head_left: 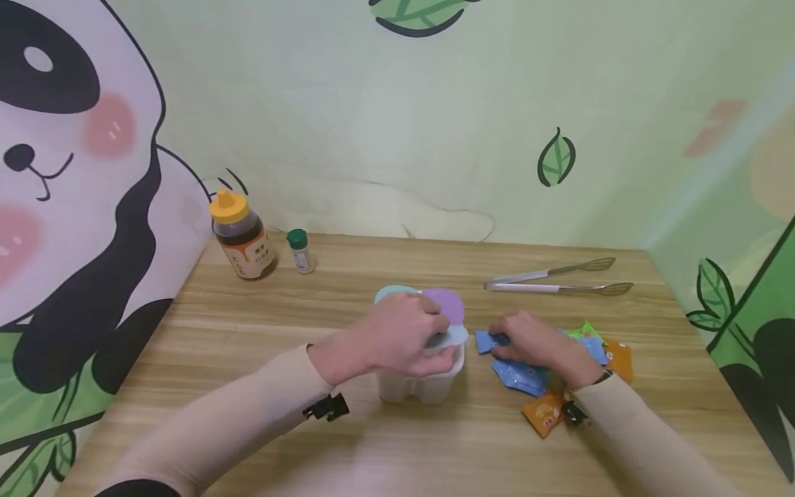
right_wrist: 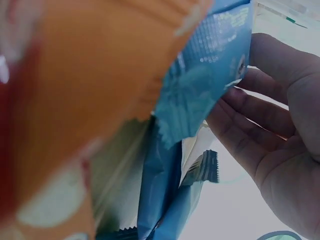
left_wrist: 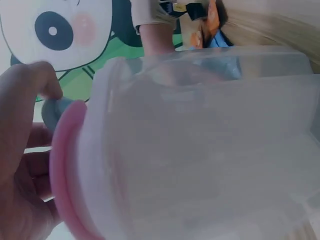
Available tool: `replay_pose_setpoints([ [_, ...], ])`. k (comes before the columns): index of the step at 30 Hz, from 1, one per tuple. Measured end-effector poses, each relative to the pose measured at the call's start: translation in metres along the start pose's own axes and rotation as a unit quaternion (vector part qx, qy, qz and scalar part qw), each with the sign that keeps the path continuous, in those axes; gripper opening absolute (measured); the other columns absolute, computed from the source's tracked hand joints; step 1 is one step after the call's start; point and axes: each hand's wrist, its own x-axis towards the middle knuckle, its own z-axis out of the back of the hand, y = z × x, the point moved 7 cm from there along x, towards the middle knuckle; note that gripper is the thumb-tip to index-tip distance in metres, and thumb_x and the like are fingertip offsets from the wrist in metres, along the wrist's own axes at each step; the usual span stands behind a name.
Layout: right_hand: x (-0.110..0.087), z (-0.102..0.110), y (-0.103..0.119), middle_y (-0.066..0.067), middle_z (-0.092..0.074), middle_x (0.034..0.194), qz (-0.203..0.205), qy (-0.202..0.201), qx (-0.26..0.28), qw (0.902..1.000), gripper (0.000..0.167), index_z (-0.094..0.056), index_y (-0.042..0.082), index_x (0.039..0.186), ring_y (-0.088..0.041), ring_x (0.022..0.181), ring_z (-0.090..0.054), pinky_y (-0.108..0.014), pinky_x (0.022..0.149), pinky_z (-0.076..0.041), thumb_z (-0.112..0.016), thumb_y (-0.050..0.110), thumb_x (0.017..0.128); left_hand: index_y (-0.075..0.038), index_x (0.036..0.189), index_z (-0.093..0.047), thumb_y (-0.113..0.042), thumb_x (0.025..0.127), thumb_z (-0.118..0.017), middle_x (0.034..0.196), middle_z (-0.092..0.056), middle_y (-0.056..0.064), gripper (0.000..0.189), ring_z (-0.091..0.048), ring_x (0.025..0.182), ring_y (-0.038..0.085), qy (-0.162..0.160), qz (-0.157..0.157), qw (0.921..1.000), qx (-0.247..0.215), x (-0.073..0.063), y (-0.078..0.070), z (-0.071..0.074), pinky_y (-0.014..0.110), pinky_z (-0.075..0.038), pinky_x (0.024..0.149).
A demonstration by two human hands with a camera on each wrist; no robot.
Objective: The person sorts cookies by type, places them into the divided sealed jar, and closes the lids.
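A translucent container (head_left: 415, 388) with several round coloured lids stands in the middle of the table. My left hand (head_left: 397, 333) reaches over its top, thumb and fingers gripping the light blue lid (head_left: 456, 335). In the left wrist view, a pink lid (left_wrist: 65, 170) lies beside that grip. The purple lid (head_left: 444, 304) and a turquoise lid (head_left: 393, 290) show behind the hand. To the right, my right hand (head_left: 531, 338) pinches a small blue packet (head_left: 484, 342) at the near left of a packet pile. Another blue packet (head_left: 520, 376) lies below its fingers.
Orange packets (head_left: 544, 414) and a green packet (head_left: 586, 331) lie around the right wrist. Two whisk-ended tools (head_left: 528, 288) lie at the back right. A yellow-capped bottle (head_left: 245, 241) and a green-capped jar (head_left: 301, 252) stand at the back left, near the wall.
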Motion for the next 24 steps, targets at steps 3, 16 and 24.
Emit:
replay_pose_setpoints([
  [3,0.001,0.002,0.001,-0.002,-0.067,0.081,0.008,-0.003,0.000,1.0000,0.023,-0.071,0.004,0.098,-0.011,0.069,-0.059,-0.025,0.060,-0.052,-0.076,0.020,0.082,-0.017,0.059,-0.057,-0.036,0.086,-0.063,0.054,-0.042,-0.008,0.034,-0.035,0.048,0.004,-0.005,0.007,0.9989,-0.046,0.000,0.006,0.003,0.017,-0.029,0.044],
  [16,-0.004,-0.002,-0.004,0.004,-0.057,0.072,-0.031,0.015,0.040,0.9986,0.024,-0.069,0.006,0.101,-0.005,0.057,-0.048,-0.019,0.047,-0.041,-0.070,0.009,0.077,-0.011,0.079,-0.075,-0.024,0.098,-0.052,0.061,-0.057,-0.007,0.033,-0.047,0.054,0.002,0.060,0.072,0.9746,-0.203,-0.005,0.016,0.003,0.015,-0.039,0.051],
  [24,-0.006,0.008,-0.003,-0.006,-0.065,0.093,0.015,-0.030,0.028,0.9990,0.026,-0.072,0.002,0.102,-0.010,0.072,-0.057,-0.020,0.060,-0.050,-0.070,0.006,0.076,-0.018,0.059,-0.045,-0.017,0.095,-0.049,0.056,-0.035,-0.009,0.036,-0.034,0.053,0.002,0.047,0.097,0.9625,-0.249,-0.011,0.025,0.005,0.016,-0.029,0.049],
])
